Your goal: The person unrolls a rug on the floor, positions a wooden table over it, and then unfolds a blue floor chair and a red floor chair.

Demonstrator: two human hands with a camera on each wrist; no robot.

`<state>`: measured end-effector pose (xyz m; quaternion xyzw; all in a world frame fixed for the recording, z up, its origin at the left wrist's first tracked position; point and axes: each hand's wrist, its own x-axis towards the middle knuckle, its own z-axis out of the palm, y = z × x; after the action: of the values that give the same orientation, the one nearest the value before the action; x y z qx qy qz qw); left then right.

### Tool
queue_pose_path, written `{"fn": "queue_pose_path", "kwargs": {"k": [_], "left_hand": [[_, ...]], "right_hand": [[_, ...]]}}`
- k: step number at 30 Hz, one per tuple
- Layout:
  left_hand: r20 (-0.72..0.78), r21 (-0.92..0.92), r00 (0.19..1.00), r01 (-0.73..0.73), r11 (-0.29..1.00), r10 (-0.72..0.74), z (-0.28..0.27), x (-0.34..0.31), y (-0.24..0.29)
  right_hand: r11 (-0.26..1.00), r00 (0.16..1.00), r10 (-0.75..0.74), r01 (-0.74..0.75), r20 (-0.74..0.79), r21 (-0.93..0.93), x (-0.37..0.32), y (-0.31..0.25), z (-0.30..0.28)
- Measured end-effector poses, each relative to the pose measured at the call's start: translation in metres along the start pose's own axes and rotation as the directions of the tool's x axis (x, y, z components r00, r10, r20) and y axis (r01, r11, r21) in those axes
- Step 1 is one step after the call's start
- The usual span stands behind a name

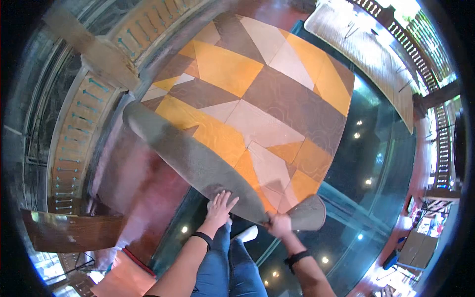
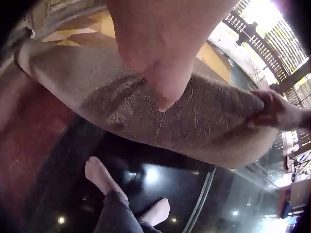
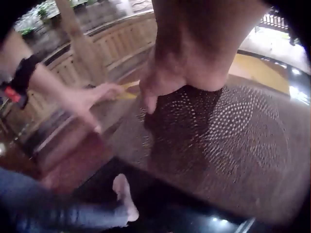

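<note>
Head view: the patterned rug (image 1: 267,94), in orange, brown and pale patches, lies on a dark glass floor (image 1: 381,163) with its near edge turned over so the grey backing (image 1: 193,158) faces up. The left hand (image 1: 219,209) rests flat on that backing with its fingers (image 1: 228,198) spread, while the right hand (image 1: 279,225) grips the folded corner, fingers curled round it. The person's jeans (image 1: 222,262) are just below the fold, and a wooden railing (image 1: 79,123) runs along the left.

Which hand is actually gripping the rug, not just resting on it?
The right hand: its fingers curl round the turned-over edge of the rug, while the left hand lies flat, fingers spread, on the grey backing.
</note>
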<state>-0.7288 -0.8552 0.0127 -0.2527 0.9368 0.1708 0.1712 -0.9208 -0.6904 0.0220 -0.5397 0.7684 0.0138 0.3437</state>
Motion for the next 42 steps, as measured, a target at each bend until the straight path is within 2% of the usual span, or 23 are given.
{"fn": "queue_pose_path", "kwargs": {"k": [1,2,3,4,5,6,9,10,13,15,16,18,19,20,21,23,26,31,32,36,38,40,42], "left_hand": [[-0.082,0.027,0.996,0.022,0.999,-0.02,-0.004,-0.004,0.0],[-0.066,0.136,0.995,0.077,0.988,-0.068,-0.008,-0.005,-0.001],[-0.071,0.217,0.996,0.072,0.974,-0.058,-0.012,-0.007,-0.005],[-0.069,0.295,0.996,0.068,0.953,-0.05,-0.016,-0.009,-0.01],[-0.059,0.369,0.997,0.061,0.927,-0.042,-0.018,-0.014,-0.017],[-0.07,0.396,0.997,0.04,0.917,-0.014,-0.016,-0.015,-0.025],[0.294,0.252,0.956,-0.077,0.965,-0.001,0.007,-0.017,-0.049],[0.287,0.186,0.957,-0.109,0.976,0.052,0.026,-0.022,-0.055],[0.29,0.269,0.956,-0.127,0.955,0.045,0.075,-0.049,-0.059],[0.265,0.18,0.964,-0.027,0.983,-0.022,0.079,-0.082,-0.06],[0.253,0.136,0.966,0.027,0.99,-0.061,0.081,-0.1,-0.062],[0.392,-0.05,0.92,0.021,0.999,0.0,0.071,-0.137,-0.07],[0.374,-0.178,0.925,0.15,0.973,-0.074,0.078,-0.163,-0.074],[0.511,-0.135,0.845,0.262,0.956,-0.16,0.097,-0.18,-0.08],[0.649,-0.045,0.738,0.278,0.96,-0.183,0.11,-0.195,-0.086],[0.652,0.0,0.714,0.336,0.942,-0.254,0.125,-0.223,-0.097],[0.456,-0.115,0.814,0.455,0.883,-0.359,0.138,-0.244,-0.103],[0.435,-0.194,0.831,0.462,0.866,-0.346,0.148,-0.236,-0.112],[0.439,-0.2,0.827,0.471,0.859,-0.351,0.151,-0.232,-0.113],[0.379,-0.265,0.86,0.454,0.851,-0.341,0.175,-0.216,-0.113],[0.375,-0.265,0.868,0.437,0.86,-0.326,0.193,-0.218,-0.113],[0.424,-0.253,0.855,0.428,0.868,-0.298,0.199,-0.226,-0.107],[0.444,-0.261,0.857,0.402,0.878,-0.26,0.198,-0.235,-0.105]], "right_hand": [[0.994,0.998,-0.052,0.054,0.021,-0.091,-0.016,-0.015,0.004],[0.989,0.97,-0.151,0.148,-0.19,-0.026,-0.03,-0.018,0.025],[0.988,0.973,-0.147,0.134,-0.179,-0.078,-0.045,-0.036,0.021],[0.981,0.937,-0.189,0.166,-0.294,-0.102,-0.056,-0.045,0.032],[0.981,0.957,-0.178,0.154,-0.229,-0.122,-0.068,-0.056,0.04],[0.986,0.958,-0.149,0.124,-0.244,-0.113,-0.078,-0.066,0.051],[0.999,0.97,0.006,-0.018,-0.242,-0.048,-0.104,-0.095,0.08],[0.997,0.972,0.07,-0.076,-0.224,-0.019,-0.109,-0.103,0.089],[0.954,0.941,0.299,-0.288,-0.161,0.084,-0.117,-0.107,0.132],[0.91,0.895,0.414,-0.4,-0.165,0.108,-0.117,-0.108,0.15],[0.87,0.868,0.49,-0.483,-0.081,0.097,-0.115,-0.112,0.153],[0.841,0.86,0.408,-0.485,0.307,0.24,-0.114,-0.095,0.189],[0.811,0.816,0.324,-0.5,0.479,0.304,-0.113,-0.087,0.21],[0.818,0.797,0.181,-0.447,0.576,0.361,-0.114,-0.084,0.228],[0.794,0.768,0.192,-0.488,0.61,0.364,-0.118,-0.091,0.234],[0.856,0.854,0.203,-0.392,0.479,0.336,-0.124,-0.097,0.253],[0.813,0.837,0.338,-0.49,0.43,0.315,-0.124,-0.111,0.259],[0.807,0.836,0.275,-0.469,0.475,0.358,-0.114,-0.101,0.273],[0.862,0.909,0.246,-0.364,0.336,0.353,-0.113,-0.092,0.29],[0.902,0.906,0.286,-0.364,0.311,0.232,-0.097,-0.071,0.302],[0.878,0.878,0.375,-0.439,0.298,0.19,-0.094,-0.068,0.313],[0.815,0.815,0.45,-0.542,0.364,0.205,-0.097,-0.072,0.315],[0.809,0.826,0.445,-0.537,0.347,0.241,-0.106,-0.082,0.321]]}}
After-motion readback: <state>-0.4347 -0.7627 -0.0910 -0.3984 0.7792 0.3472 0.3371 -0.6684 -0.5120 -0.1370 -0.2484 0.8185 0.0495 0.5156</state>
